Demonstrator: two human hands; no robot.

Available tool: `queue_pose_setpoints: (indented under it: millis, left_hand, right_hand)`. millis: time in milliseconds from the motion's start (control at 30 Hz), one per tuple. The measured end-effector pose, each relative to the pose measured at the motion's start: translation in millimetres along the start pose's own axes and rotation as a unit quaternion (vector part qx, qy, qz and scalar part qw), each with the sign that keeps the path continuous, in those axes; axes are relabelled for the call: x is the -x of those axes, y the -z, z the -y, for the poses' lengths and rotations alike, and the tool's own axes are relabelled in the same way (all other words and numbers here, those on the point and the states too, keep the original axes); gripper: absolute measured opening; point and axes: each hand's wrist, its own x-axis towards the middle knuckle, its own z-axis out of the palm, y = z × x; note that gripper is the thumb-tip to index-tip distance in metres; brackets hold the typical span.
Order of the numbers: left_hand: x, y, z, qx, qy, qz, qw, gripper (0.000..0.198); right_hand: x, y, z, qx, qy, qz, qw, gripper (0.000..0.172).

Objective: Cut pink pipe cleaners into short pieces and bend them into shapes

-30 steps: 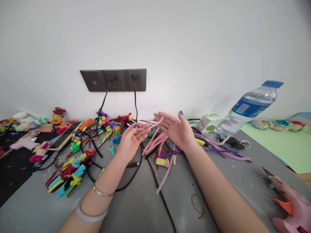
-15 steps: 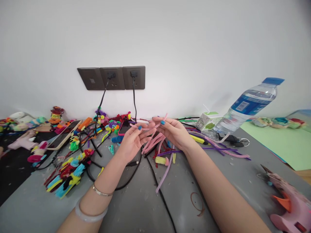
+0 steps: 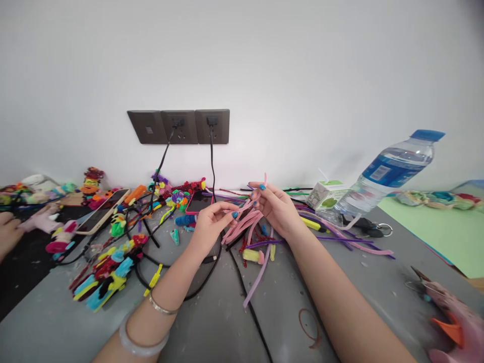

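Both of my hands hold a thin pink pipe cleaner [image 3: 245,206] above the grey table. My left hand [image 3: 215,222] pinches its left part between thumb and fingers. At the other end, my right hand [image 3: 278,209] grips it with thumb and index finger, and a short tip sticks up over the fingers. Right below lies a bunch of pink pipe cleaners [image 3: 242,227], partly covered by my hands. Near it are a small yellow and pink fuzzy piece [image 3: 252,255] and a lilac pipe cleaner [image 3: 256,282].
Finished pipe-cleaner figures [image 3: 108,275] and a phone [image 3: 104,212] lie at left, beside another person's hand [image 3: 9,234]. Black cables [image 3: 249,307] cross the table. A water bottle [image 3: 393,169], a drink carton [image 3: 327,194] and a pink glue gun [image 3: 454,312] are at right.
My left hand has turned and lowered slightly, its fingers closing more on the pink pipe cleaner. The pipe cleaner's tip now stands more upright at my right hand. The view has shifted a little.
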Motion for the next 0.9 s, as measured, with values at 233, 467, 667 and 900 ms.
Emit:
queue_pose_setpoints:
  millis: [233,467,667,900]
  left_hand:
    - [-0.4,-0.6,0.2,0.008,-0.022,-0.016,1.0,0.013]
    - [-1.2,4.7,3.3,-0.004,-0.046,-0.018,0.999,0.014]
    - [-0.2,1.7,-0.4,0.073,-0.006,-0.027,0.997,0.02]
    - [1.4,-2.4,-5.0,0.184,0.031,-0.013,0.982,0.022]
  right_hand:
    - [3.3,-4.6,-2.9,0.02,-0.04,0.067,0.997,0.031]
    - [7.0,-8.0,-3.6,0.035,-0.061,0.11,0.991,0.024]
    - [8.3,-9.5,-3.7,0.025,-0.068,0.142,0.987,0.02]
    - [8.6,-7.5,-5.6,0.027,-0.08,0.169,0.982,0.018]
